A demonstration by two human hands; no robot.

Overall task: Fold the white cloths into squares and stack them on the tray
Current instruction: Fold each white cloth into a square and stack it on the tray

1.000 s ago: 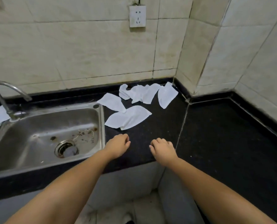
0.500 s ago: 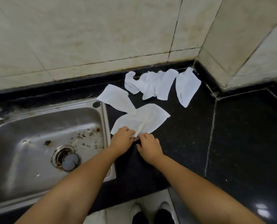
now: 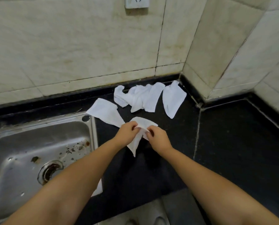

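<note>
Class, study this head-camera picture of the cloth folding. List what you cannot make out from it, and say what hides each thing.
- Tray: not in the head view at all.
- Held cloth: its middle is covered by the left hand and right hand, so any fold is unreadable.
- Crumpled cloths: bunched and overlapping, count unclear.
- Sink: cut off by the left edge, with no tap in view.
- Wall socket: cut off by the top edge.

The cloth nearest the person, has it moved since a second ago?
Yes. The nearest cloth lay flat beside the sink; now left hand and right hand pinch it, lifted and hanging above the counter.
</note>
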